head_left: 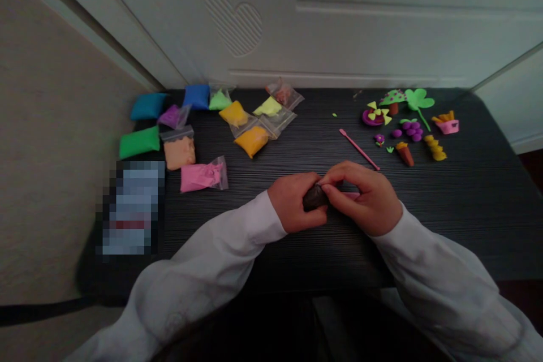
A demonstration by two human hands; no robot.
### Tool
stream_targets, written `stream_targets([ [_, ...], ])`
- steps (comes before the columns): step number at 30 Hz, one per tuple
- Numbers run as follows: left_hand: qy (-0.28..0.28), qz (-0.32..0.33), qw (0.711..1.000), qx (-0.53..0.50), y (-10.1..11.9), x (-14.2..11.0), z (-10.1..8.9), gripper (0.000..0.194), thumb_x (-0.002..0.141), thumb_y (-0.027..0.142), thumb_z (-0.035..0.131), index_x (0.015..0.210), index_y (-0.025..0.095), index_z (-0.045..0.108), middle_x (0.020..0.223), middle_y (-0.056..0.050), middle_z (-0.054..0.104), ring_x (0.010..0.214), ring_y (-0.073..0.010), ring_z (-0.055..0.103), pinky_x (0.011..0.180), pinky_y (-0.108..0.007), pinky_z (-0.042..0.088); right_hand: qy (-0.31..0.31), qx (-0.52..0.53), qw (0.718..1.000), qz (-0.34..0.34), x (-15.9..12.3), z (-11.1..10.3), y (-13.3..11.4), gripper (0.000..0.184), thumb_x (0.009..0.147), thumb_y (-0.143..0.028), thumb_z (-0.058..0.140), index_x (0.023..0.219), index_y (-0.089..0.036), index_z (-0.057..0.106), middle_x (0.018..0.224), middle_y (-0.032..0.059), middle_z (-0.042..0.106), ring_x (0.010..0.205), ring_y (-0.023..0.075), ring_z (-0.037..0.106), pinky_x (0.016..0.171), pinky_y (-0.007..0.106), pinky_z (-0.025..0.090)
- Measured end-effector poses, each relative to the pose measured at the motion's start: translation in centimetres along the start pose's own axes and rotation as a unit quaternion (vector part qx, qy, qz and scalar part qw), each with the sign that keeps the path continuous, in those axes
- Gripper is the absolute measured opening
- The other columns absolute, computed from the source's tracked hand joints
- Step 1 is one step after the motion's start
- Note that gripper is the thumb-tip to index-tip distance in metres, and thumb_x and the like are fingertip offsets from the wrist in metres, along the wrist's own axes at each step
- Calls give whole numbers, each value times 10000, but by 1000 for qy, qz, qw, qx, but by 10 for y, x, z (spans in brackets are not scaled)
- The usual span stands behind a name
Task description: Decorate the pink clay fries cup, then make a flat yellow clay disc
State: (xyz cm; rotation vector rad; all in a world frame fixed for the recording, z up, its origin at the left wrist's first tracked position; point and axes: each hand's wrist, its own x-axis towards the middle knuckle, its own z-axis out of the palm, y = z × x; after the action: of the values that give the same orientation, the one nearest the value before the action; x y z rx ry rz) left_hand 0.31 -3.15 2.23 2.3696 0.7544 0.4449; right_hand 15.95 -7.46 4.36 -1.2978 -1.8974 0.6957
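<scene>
Underneath everything, a black ribbed counter. On its left end, a device with a pixelated screen. Front and middle, a left hand and a right hand, turned toward each other. Farther back on the left, bagged modelling clay in many colours; on the right, small clay figures. Just beyond the right hand, a slim pink modelling tool. Squarely between the hands, a dark clay-like lump, wrapped by the left and pinched at its upper right edge by right thumb and forefinger; long axis roughly crosswise, rising slightly rightward; touching both, more fully the left. Smallest, a green clay leaf, well beyond.
</scene>
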Motion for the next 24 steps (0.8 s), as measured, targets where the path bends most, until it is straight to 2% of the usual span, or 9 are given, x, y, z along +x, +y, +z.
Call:
stream_targets([
  [8, -3, 2, 1000, 1, 0, 0, -1, 145, 647, 294, 490, 709, 168, 456, 630, 7, 512, 579, -116, 490, 543, -227, 387, 9, -12, 999, 31, -2, 7, -3, 59, 742, -149, 485, 771, -168, 533, 740, 14, 556, 700, 115, 517, 641, 248, 422],
  [15, 44, -31, 995, -87, -4, -1, -3, 221, 634, 242, 530, 835, 152, 507, 699, 5, 557, 629, -113, 524, 580, -225, 409, 17, 53, 996, 75, -3, 4, 7, 184, 763, -234, 502, 932, -190, 556, 849, 31, 594, 785, 147, 554, 707, 294, 452],
  [18, 47, -40, 993, -99, -6, -2, -4, 254, 638, 243, 529, 876, 156, 513, 736, 0, 574, 659, -119, 537, 607, -236, 419, 16, 39, 997, 60, -2, 2, 9, 131, 738, -218, 527, 851, -183, 583, 823, 32, 603, 773, 148, 559, 706, 297, 453],
  [24, 36, -41, 996, -75, -5, -2, -2, 220, 638, 250, 520, 840, 163, 513, 736, -7, 576, 688, -133, 543, 637, -254, 427, 12, -13, 999, 45, -1, 2, 7, 78, 718, -169, 526, 769, -189, 582, 755, 15, 603, 717, 132, 558, 664, 273, 453],
])
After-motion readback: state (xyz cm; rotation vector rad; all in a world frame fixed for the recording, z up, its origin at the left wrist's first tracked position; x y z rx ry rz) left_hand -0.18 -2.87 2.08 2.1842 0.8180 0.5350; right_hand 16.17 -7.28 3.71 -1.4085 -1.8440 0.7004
